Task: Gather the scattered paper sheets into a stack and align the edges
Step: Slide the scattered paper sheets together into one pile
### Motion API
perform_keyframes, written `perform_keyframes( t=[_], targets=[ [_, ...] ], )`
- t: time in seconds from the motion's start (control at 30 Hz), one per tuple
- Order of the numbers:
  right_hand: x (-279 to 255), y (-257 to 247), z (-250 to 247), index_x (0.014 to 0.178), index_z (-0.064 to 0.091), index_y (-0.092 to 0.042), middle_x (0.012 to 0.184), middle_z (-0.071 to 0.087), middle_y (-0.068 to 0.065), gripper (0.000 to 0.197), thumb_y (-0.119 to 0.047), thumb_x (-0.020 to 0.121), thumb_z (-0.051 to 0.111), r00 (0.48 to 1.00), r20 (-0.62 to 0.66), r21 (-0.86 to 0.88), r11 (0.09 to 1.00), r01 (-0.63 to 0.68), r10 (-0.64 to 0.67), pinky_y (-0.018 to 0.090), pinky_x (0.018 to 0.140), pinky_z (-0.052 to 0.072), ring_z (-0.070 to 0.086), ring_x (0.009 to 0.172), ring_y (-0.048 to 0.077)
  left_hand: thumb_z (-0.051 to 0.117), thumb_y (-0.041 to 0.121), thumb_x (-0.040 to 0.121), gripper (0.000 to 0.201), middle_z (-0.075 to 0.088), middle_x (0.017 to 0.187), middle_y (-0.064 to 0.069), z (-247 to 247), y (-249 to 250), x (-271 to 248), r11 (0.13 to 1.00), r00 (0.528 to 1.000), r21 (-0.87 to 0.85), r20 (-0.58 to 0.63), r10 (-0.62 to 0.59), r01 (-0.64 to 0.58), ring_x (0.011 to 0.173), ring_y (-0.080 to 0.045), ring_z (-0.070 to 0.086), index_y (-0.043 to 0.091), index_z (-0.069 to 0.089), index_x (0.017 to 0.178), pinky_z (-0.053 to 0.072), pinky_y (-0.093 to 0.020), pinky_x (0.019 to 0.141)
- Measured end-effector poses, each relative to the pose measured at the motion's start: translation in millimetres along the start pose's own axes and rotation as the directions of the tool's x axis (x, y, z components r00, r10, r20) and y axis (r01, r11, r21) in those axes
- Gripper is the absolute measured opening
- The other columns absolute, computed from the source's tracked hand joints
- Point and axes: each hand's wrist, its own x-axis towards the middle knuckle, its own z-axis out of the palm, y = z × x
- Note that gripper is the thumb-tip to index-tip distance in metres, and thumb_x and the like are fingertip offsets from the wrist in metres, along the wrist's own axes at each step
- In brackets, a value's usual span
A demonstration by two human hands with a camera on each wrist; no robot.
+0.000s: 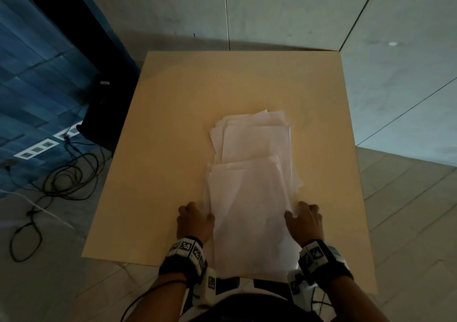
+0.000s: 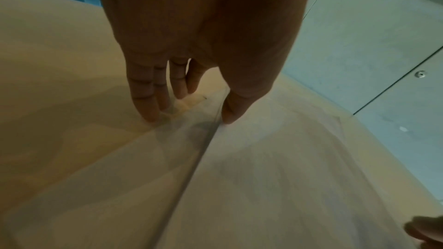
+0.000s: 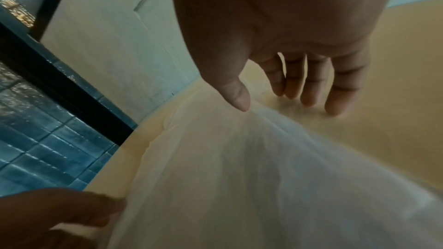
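Observation:
A loose pile of white paper sheets (image 1: pixel 252 193) lies lengthwise on the tan table (image 1: pixel 173 124). Its far sheets are fanned and skewed, and its near end overhangs the table's front edge. My left hand (image 1: pixel 200 210) flanks the pile's left side. In the left wrist view its thumb (image 2: pixel 227 116) rests on the paper (image 2: pixel 275 177) and its straight fingers (image 2: pixel 148 113) touch down beside the edge. My right hand (image 1: pixel 298 210) mirrors it on the right side, with its thumb (image 3: pixel 242 105) on the sheets (image 3: pixel 239 168) and its fingers (image 3: pixel 335 109) on the table.
Black cables (image 1: pixel 57 181) and a dark box (image 1: pixel 99 114) lie on the floor to the left of the table. A grey wall stands behind the far edge. Bare tabletop surrounds the pile on the left, right and far sides.

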Motion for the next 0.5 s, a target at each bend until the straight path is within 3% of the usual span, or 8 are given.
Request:
perform_keyframes(
  t=[0.17, 0.3, 0.4, 0.5],
  targets=[
    [-8.3, -1.4, 12.0, 0.131, 0.045, -0.007, 0.132, 0.04, 0.018, 0.05, -0.032, 0.089, 0.055, 0.997, 0.077, 0.027, 0.999, 0.023, -0.025, 0.044, 0.102, 0.038, 0.042, 0.122, 0.04, 0.059, 0.049, 0.083, 0.069, 0.041, 0.133, -0.014, 13.2, 7.9, -4.9, 0.998, 0.994, 0.0, 0.091, 0.058, -0.058, 0.117, -0.035, 0.05, 0.01, 0.037, 0.136, 0.046, -0.041, 0.096],
    [0.9, 3.1, 3.0, 0.137, 0.041, -0.007, 0.136, 0.037, 0.017, 0.056, -0.033, 0.089, 0.055, 1.0, 0.012, 0.026, 0.999, -0.019, 0.019, 0.045, 0.105, 0.036, 0.039, 0.125, 0.04, 0.055, 0.048, 0.081, 0.06, 0.044, 0.13, -0.014, 4.2, 2.9, 7.4, 0.998, 0.999, 0.049, 0.013, 0.03, -0.031, 0.116, -0.036, 0.046, 0.013, 0.042, 0.129, 0.045, -0.043, 0.094],
    [4.7, -0.9, 4.5, 0.128, 0.049, -0.007, 0.129, 0.042, 0.015, 0.046, -0.032, 0.09, 0.055, 0.995, 0.095, 0.027, 0.999, 0.019, -0.021, 0.04, 0.097, 0.042, 0.051, 0.114, 0.038, 0.059, 0.048, 0.083, 0.066, 0.041, 0.133, -0.013, 9.0, 9.0, 2.1, 0.997, 0.995, 0.022, 0.077, 0.07, -0.072, 0.118, -0.035, 0.047, 0.012, 0.038, 0.134, 0.045, -0.042, 0.097],
    [15.0, -4.5, 0.0, 0.118, 0.058, -0.008, 0.125, 0.048, 0.017, 0.041, -0.036, 0.089, 0.053, 0.993, 0.109, -0.014, 0.999, 0.049, -0.048, 0.04, 0.098, 0.043, 0.052, 0.111, 0.036, 0.06, 0.051, 0.083, 0.07, 0.04, 0.134, -0.013, 6.6, 16.8, 4.5, 0.997, 0.992, 0.021, 0.107, 0.066, -0.068, 0.12, -0.035, 0.045, 0.012, 0.039, 0.136, 0.044, -0.043, 0.1]
  ],
)
